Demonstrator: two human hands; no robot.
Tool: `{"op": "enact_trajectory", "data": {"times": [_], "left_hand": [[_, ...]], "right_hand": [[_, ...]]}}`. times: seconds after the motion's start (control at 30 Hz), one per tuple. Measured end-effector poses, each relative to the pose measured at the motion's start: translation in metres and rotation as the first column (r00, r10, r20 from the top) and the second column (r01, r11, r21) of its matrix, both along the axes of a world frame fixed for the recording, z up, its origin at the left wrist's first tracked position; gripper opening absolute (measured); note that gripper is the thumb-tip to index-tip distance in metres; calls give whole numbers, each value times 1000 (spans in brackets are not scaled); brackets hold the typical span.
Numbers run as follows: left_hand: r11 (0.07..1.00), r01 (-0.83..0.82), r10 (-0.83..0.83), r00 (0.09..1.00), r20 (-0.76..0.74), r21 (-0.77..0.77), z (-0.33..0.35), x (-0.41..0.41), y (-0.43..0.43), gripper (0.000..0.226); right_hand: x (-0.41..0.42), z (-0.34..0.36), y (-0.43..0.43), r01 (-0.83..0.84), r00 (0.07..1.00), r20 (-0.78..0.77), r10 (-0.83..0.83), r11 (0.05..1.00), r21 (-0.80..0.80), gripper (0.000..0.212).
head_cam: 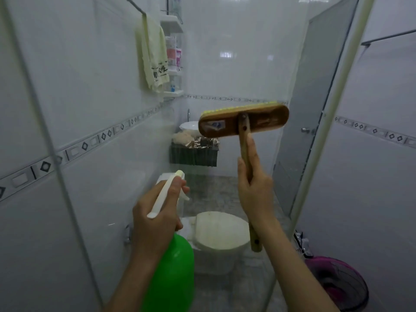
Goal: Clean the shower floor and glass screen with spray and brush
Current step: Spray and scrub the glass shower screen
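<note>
My left hand [157, 212] grips a green spray bottle [173, 271] by its white trigger head, nozzle pointing at the glass screen [225, 70] straight ahead. My right hand [255, 190] holds the wooden handle of a scrub brush upright. The brush head [244, 120], wooden with yellow-green bristles, is pressed sideways against the glass at about chest height. The glass looks misty and streaked. Through it the grey mottled floor [213, 194] shows.
Behind the glass are a white toilet [219, 233], a dark basket [193, 154], a sink and a shelf rack with bottles [173, 55]. A pale towel [153, 55] hangs on the left rail. A pink fan [337, 282] lies at the lower right, a glass door [308, 109] stands open.
</note>
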State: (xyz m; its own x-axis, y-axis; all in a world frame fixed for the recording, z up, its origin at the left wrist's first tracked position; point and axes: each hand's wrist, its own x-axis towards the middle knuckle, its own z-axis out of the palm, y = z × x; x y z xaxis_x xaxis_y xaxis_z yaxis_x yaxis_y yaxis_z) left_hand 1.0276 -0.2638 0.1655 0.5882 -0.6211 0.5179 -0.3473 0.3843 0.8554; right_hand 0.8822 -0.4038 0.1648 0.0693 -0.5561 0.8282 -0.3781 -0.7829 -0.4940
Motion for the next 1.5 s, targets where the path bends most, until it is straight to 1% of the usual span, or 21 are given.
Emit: {"op": "enact_trajectory", "data": {"times": [0.07, 0.13, 0.2, 0.27, 0.33, 0.4, 0.43, 0.5, 0.6, 0.67, 0.83, 0.9, 0.97, 1.03, 1.1, 1.17, 1.27, 1.33, 1.37, 1.43, 1.5], "left_hand": [[1000, 17, -17, 1000, -3, -10, 3, -2, -2, 39], [999, 29, -30, 1000, -6, -12, 4, -5, -4, 37], [999, 46, -46, 999, -11, -3, 3, -9, -8, 35], [998, 62, -62, 998, -8, -5, 1, -15, -13, 34], [997, 79, -79, 997, -16, 2, 1, -24, -17, 35], [996, 91, -90, 995, -33, 24, 1, -32, -19, 36], [995, 96, -95, 995, -39, 33, 1, -36, -20, 36], [993, 113, -111, 992, -54, 29, 2, -41, -19, 37], [993, 117, -116, 990, -86, 8, 2, -43, -18, 38], [996, 89, -87, 991, -100, 15, -2, -43, -22, 39], [997, 36, -29, 995, -98, 69, -5, -49, -29, 37], [997, 9, -3, 997, -78, 83, -6, -53, -27, 36], [997, -38, 42, 997, -67, 64, -6, -54, -24, 37], [995, -83, 87, 992, -87, 52, -8, -55, -19, 39], [993, -101, 106, 990, -93, 61, -10, -55, -13, 40], [992, -110, 114, 991, -67, 63, -10, -52, -7, 39], [988, -152, 154, 986, -57, 30, -8, -45, 2, 34], [986, -168, 169, 984, -54, 20, -6, -38, 8, 34], [986, -169, 169, 984, -48, 14, -4, -33, 11, 34], [987, -162, 162, 986, -47, -2, -2, -21, 17, 33], [988, -154, 154, 987, -40, 1, 1, 0, 22, 33]], "right_hand": [[-14, -42, 8, 26, 999, -38, -23, 997, 68, 60], [-29, -95, 26, 91, 994, -81, -76, 975, 202, 63], [-38, -108, 36, 125, 990, -101, -101, 956, 267, 65], [-42, -77, 27, 111, 991, -93, -95, 975, 193, 65], [-47, -31, 10, 48, 999, -12, -47, 993, 109, 61], [-55, -10, -3, 21, 998, 59, -24, 998, 53, 59], [-57, -14, -3, 35, 998, 47, -38, 997, 66, 60], [-68, -62, 4, 102, 995, -27, -100, 990, 98, 61], [-79, -122, 25, 189, 982, -53, -181, 945, 267, 64], [-83, -107, 21, 173, 985, -25, -173, 947, 272, 62], [-86, 28, -18, 6, 990, 141, -14, 998, 55, 55], [-89, 34, -22, 17, 994, 108, -18, 1000, 7, 56], [-93, -17, -14, 28, 1000, -6, -27, 999, 34, 58], [-95, -83, 6, 47, 994, -110, -27, 982, 184, 61], [-91, -115, 21, 15, 984, -176, 38, 957, 289, 63], [-75, -97, 20, 1, 978, -202, 51, 968, 250, 62], [-42, -28, 6, -45, 983, -176, 53, 998, 47, 56], [-24, -3, -1, -80, 986, -149, 76, 997, -19, 54], [-19, -6, -1, -81, 986, -152, 76, 996, -28, 54], [-18, -37, 4, -48, 977, -208, 43, 999, -22, 54], [-17, -73, 22, -13, 966, -255, 33, 997, 77, 58]]}}
